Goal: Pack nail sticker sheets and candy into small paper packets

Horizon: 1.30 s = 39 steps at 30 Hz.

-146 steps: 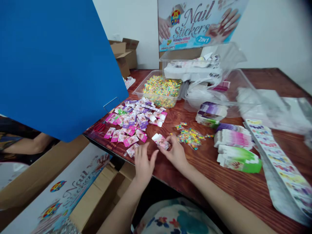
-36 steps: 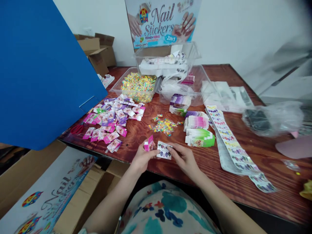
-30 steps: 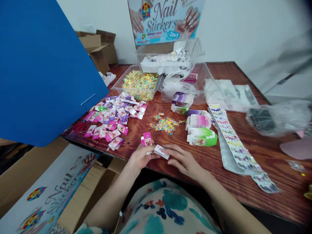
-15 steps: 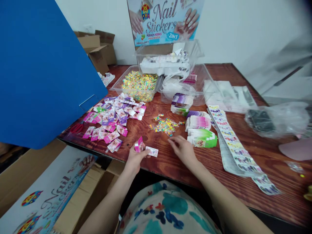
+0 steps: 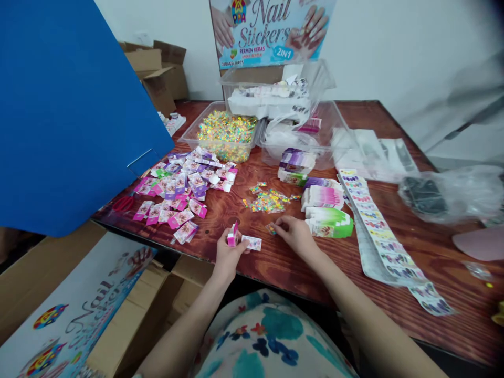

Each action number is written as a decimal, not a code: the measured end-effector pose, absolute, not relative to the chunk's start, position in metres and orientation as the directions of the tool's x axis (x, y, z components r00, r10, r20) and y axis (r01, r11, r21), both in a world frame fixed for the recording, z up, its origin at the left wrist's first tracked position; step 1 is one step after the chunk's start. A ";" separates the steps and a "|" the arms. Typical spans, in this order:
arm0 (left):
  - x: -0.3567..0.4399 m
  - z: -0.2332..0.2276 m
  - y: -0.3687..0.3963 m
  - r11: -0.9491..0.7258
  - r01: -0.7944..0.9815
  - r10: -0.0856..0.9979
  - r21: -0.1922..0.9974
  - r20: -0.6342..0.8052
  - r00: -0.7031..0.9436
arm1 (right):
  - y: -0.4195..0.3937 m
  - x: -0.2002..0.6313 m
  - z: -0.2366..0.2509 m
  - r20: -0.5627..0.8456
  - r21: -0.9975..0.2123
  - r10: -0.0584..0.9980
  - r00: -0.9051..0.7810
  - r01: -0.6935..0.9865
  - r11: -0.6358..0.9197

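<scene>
My left hand (image 5: 228, 256) is closed around a small pink and white box (image 5: 232, 236), which stands up from the fingers. Between its thumb and fingers it also pinches a small white sticker sheet (image 5: 252, 242). My right hand (image 5: 295, 236) is closed in a pinch on a small candy packet (image 5: 271, 228) just above the table. Beyond it lies a loose pile of shiny yellow candy packets (image 5: 270, 201). To the left spreads a heap of small pink and purple boxes (image 5: 179, 185). Flat stacked green and white boxes (image 5: 329, 222) lie right of my right hand.
A clear tub (image 5: 227, 137) full of shiny packets stands behind the piles. Long sticker strips (image 5: 378, 226) run down the right side. Red scissors (image 5: 123, 203) lie at the left edge, near a large blue panel (image 5: 74, 115). A Nail Stickers carton (image 5: 271, 34) stands at the back.
My right hand has picked a candy packet from near the pile and drawn it slightly nearer. My left hand has turned the pink box a little; it still holds the sticker sheet.
</scene>
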<state>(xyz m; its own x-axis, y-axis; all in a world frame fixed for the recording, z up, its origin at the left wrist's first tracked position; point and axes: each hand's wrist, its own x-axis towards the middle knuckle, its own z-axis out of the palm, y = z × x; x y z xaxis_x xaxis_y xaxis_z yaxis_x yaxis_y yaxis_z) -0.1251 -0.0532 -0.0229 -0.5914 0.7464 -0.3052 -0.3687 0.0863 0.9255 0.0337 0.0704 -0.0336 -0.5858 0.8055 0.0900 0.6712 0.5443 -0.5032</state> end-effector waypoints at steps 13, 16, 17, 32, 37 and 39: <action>-0.129 -0.034 -0.052 0.104 -0.238 0.700 0.966 -0.241 -0.673 | 0.061 0.013 -0.037 0.048 -0.489 0.835 -0.549 0.716 0.498; -0.128 -0.034 -0.052 0.077 -0.234 0.693 0.969 -0.221 -0.687 | 0.069 0.015 -0.040 0.040 -0.626 0.851 -0.524 0.651 0.430; -0.127 -0.034 -0.052 0.067 -0.222 0.689 0.973 -0.206 -0.695 | 0.070 0.015 -0.041 0.040 -0.649 0.856 -0.516 0.638 0.415; -0.110 -0.018 -0.056 0.000 -0.350 0.778 0.937 -0.220 -0.589 | 0.023 -0.005 -0.039 0.026 -0.994 0.875 -0.484 0.076 0.072; -0.110 -0.018 -0.058 -0.005 -0.292 0.797 0.956 -0.172 -0.579 | 0.020 -0.007 -0.034 -0.215 -0.939 0.839 -0.500 -0.129 -0.318; -0.110 -0.020 -0.057 0.003 -0.244 0.793 0.970 -0.151 -0.591 | 0.018 -0.007 -0.032 -0.249 -0.915 0.821 -0.513 -0.152 -0.373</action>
<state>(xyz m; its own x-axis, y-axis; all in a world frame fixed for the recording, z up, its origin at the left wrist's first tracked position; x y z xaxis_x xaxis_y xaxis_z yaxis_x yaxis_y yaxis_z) -0.1104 -0.0574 -0.0204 -0.5909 0.7926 -0.1505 -0.2435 0.0026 0.9699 -0.0069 0.0183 -0.0319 -0.5129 0.8214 -0.2495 -0.1524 -0.3731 -0.9152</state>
